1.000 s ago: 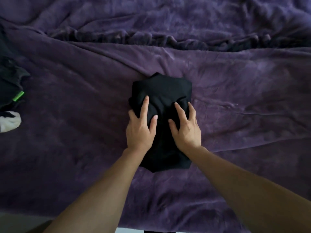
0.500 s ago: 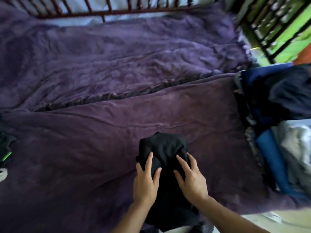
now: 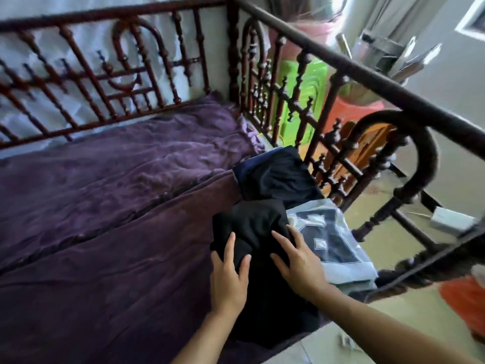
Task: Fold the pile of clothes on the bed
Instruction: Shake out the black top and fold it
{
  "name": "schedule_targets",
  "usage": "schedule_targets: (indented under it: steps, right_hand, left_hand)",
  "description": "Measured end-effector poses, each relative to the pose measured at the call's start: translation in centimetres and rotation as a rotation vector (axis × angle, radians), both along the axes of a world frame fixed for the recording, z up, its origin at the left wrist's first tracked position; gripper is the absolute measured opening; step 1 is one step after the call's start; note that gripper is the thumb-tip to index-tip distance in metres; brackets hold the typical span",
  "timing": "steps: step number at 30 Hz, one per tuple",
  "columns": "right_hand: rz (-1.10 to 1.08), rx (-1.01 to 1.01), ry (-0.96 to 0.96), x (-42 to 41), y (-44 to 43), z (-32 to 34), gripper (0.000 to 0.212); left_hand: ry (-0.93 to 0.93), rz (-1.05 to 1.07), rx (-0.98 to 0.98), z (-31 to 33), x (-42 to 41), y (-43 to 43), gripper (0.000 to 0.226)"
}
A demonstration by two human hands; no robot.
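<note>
My left hand (image 3: 228, 274) and right hand (image 3: 300, 262), fingers spread flat, press the soft, light, floppy black bundle (image 3: 253, 222) at the bed's (image 3: 105, 245) right edge; I'd scoop under both sides.

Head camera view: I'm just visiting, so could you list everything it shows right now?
black garment: one, black, folded, near the bed's right edge, under both hands
jersey: one, pale grey with a dark number, just right of the black garment
navy clothes: count unclear, dark navy, behind the black garment by the rail
blanket: one, purple, covering the bed
rails: two, dark red-brown wood, along the bed's far and right sides
plastic item: one, bright green, beyond the right rail
left hand: one, fingers straight, pressing on the black garment
right hand: one, fingers spread, pressing on the black garment
</note>
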State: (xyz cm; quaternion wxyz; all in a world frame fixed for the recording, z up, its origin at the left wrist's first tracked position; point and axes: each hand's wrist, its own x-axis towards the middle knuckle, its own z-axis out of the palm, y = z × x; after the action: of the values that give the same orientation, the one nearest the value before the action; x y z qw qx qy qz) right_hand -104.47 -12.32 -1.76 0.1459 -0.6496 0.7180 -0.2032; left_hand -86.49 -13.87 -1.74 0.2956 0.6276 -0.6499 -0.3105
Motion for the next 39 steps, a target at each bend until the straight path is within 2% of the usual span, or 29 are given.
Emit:
schedule_targets:
  steps: [4,9,13,16,18,20,22,24,26,29,32,36,39]
  right_hand:
    - [-0.025,-0.056,0.013,-5.5,-4.0,2.0,0.055]
    - [-0.035,0.014,0.087,-12.4,-8.2,3.0,0.054]
    - [-0.065,0.158,0.086,-17.9,-8.0,1.3,0.053]
    - [-0.076,0.325,0.175,-21.2,-6.9,-1.1,0.051]
    - [-0.085,0.388,0.197,-22.3,-6.1,-2.9,0.053]
    - [-0.098,0.364,0.227,-22.3,-5.5,-4.5,0.053]
    - [-0.118,0.274,0.253,-21.7,-5.0,-6.1,0.053]
    - [-0.141,0.247,0.24,-21.1,-4.6,-7.3,0.054]
    - [-0.148,0.326,0.226,-21.1,-4.2,-8.6,0.056]
    - [-0.144,0.397,0.237,-21.1,-4.0,-9.2,0.056]
    - [-0.112,0.45,0.293,-20.7,-4.5,-8.2,0.058]
    - [-0.057,0.491,0.453,-20.4,-5.0,-6.0,0.064]
    - [0.009,0.45,0.487,-19.7,-5.8,-3.6,0.053]
  left_hand:
    - [0.039,-0.03,-0.051,1.9,-5.2,-4.3,0.06]
    - [0.055,-0.036,-0.039,2.9,-11.8,-8.3,0.06]
    - [0.067,-0.082,0.131,0.9,-16.7,-8.3,0.061]
    - [0.028,-0.214,0.374,-2.3,-19.2,-6.9,0.067]
    - [-0.125,-0.35,0.458,-3.8,-19.7,-6.2,0.068]
    - [-0.368,-0.44,0.213,-4.2,-19.3,-6.9,0.065]
    - [-0.485,-0.47,-0.058,-5.0,-18.5,-8.3,0.06]
    - [-0.552,-0.533,-0.215,-6.4,-17.8,-9.6,0.06]
    - [-0.616,-0.641,-0.215,-7.6,-17.2,-10.1,0.066]
    - [-0.68,-0.709,-0.063,-9.1,-16.5,-10.1,0.072]
    - [-0.732,-0.717,0.051,-8.9,-16.5,-10.3,0.072]
    - [-0.772,-0.696,0.094,-5.9,-15.6,-9.2,0.066]
    - [-0.751,-0.599,0.13,-3.7,-13.2,-6.6,0.053]
